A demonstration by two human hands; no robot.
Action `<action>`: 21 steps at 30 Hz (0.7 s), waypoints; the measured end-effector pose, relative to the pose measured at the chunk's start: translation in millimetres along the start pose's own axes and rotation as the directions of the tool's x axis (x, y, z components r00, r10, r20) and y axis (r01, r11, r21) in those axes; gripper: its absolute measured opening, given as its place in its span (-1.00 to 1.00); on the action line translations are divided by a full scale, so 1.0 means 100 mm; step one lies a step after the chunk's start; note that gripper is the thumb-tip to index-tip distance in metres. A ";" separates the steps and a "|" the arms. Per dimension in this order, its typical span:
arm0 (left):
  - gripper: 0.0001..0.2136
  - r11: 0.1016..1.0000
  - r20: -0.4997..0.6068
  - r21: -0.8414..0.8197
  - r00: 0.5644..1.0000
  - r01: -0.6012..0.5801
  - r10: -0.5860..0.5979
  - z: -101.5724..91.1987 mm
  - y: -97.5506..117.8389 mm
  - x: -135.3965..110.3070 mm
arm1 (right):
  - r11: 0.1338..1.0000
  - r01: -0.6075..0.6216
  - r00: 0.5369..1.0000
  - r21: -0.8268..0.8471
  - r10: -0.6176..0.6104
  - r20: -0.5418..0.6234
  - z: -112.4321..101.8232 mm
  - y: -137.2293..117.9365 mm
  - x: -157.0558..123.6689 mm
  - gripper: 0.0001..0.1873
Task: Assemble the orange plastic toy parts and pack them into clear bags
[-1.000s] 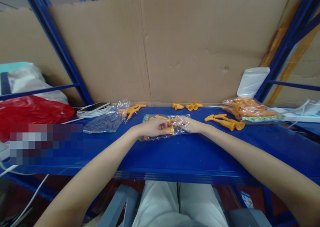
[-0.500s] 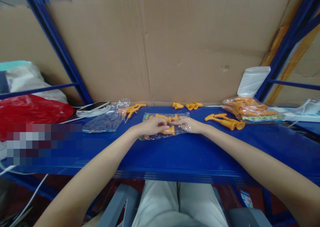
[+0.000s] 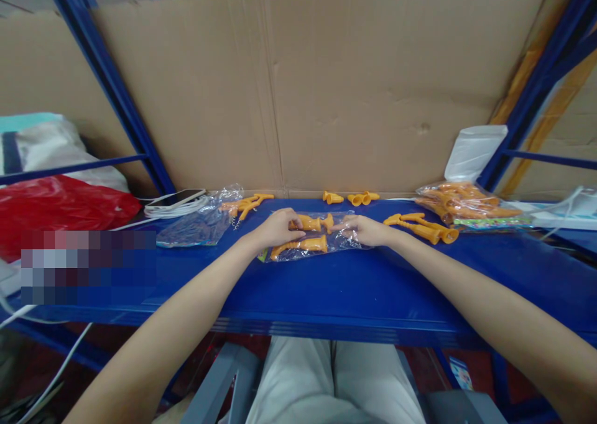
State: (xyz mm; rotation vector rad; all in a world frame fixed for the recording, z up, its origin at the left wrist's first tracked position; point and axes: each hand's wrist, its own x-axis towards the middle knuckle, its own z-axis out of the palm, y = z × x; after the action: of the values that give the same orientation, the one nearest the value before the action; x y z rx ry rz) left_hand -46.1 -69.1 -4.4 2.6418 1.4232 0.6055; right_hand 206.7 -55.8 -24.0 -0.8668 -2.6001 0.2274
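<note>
In front of me on the blue shelf lies a clear plastic bag (image 3: pixel 333 244) holding several orange plastic pieces. My left hand (image 3: pixel 280 227) is at the bag's left part, its fingers curled over one end of an upper orange piece (image 3: pixel 310 223). A lower orange piece (image 3: pixel 308 245) with a flared end lies in full view below it. At the bag's right end is my right hand (image 3: pixel 366 230), with film between its closed fingers. Its index finger reaches left near a small orange piece (image 3: pixel 328 221). Some fingertips are hidden or blurred by film.
Several small orange cones (image 3: pixel 357 198) sit along the cardboard wall (image 3: pixel 373 88). Orange pieces (image 3: pixel 422 227) and a filled bag (image 3: pixel 466 203) lie right. To the left are orange hooked parts (image 3: pixel 247 205), an empty-looking bag (image 3: pixel 198 225), a phone (image 3: pixel 181 196) and a red bag (image 3: pixel 65 209).
My left hand has moved slightly left and up, uncovering the lower orange piece. My right hand has shifted slightly right at the bag's end.
</note>
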 end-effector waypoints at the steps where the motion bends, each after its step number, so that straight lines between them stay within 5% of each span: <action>1: -0.84 1.000 -0.010 0.004 1.000 0.003 -0.003 0.00 -0.02 0.00 | 1.000 -0.011 1.000 0.008 0.011 0.001 -0.01 0.00 -0.01 -0.68; 10: -0.78 0.986 -0.144 0.133 0.986 0.101 -0.081 -0.03 -0.21 0.05 | 0.991 -0.130 0.991 0.027 0.131 -0.030 -0.15 0.13 -0.07 -0.69; 21: -0.69 0.948 -0.234 0.157 0.943 0.277 -0.237 -0.07 -0.35 0.07 | 0.945 -0.292 0.956 -0.147 0.287 -0.052 -0.39 0.18 -0.16 -0.69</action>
State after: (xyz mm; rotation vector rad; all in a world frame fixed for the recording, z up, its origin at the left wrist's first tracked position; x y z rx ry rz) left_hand -73.2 -44.3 -4.7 2.5181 1.9405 0.7762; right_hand 244.2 -49.8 1.3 -1.2989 -2.4786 0.0926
